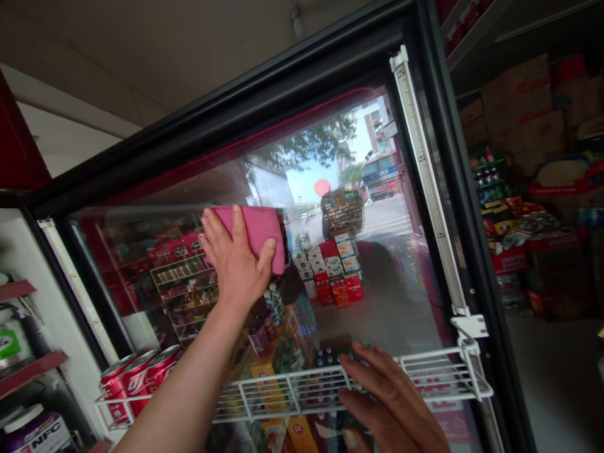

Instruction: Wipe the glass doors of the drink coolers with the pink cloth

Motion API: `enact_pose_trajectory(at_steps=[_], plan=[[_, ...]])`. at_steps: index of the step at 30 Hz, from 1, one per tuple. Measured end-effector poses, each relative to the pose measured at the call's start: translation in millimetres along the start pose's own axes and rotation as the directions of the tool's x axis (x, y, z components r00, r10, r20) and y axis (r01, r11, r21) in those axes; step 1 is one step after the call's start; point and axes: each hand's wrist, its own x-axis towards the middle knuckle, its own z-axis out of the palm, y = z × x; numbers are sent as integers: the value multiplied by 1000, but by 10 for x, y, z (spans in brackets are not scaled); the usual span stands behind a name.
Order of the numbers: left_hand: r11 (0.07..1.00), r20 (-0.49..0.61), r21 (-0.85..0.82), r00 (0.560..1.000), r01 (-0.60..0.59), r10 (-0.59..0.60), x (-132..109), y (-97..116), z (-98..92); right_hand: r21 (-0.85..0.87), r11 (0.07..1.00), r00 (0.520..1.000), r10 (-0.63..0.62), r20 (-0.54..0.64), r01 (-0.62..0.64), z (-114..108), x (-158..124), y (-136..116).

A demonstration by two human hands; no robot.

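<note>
Left hand [234,261] presses a pink cloth [259,236] to the glass door [372,189], right hand [391,402] open on a wire shelf [302,390].

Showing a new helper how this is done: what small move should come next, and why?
Probably slide the pink cloth a little across the glass cooler door. The left hand has it pressed flat against the pane, while the right hand rests on the white wire rack, so the door looks steadied for a wipe.
</note>
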Motion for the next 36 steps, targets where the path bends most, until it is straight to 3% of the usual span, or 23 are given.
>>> enact_pose_trajectory(at_steps=[4,6,9,14,18,21,26,28,30,33,36], plan=[[995,-71,-26,993,98,-99,166,221,40,-28,995,995,-98,21,98,56,-7,104],[999,-72,9,997,37,-36,170,370,84,-34,993,993,-112,28,113,86,-29,131],[985,-19,63,986,-163,165,80,552,132,-39,991,991,-128,32,129,104,-67,153],[869,161,62,864,-491,477,-233,655,139,-21,995,995,-102,-6,102,48,-80,160],[797,214,38,784,-602,582,-296,614,114,3,997,996,-74,-50,74,-34,-56,165],[818,158,45,813,-573,561,-56,648,105,12,999,997,-33,-63,34,-89,-39,158],[945,79,-27,942,-326,327,652,977,139,-33,999,997,2,-78,-4,-204,106,102],[966,50,-58,966,-251,254,845,1156,168,-52,998,993,29,-115,-35,-267,223,84],[965,32,-73,967,-251,254,895,1316,196,-58,995,984,71,-163,-81,-325,343,77],[911,79,-49,908,-409,412,706,1471,226,-45,987,970,145,-192,-157,-369,454,82],[788,168,-41,773,-614,611,367,1485,239,-32,981,967,181,-180,-189,-366,458,89]])
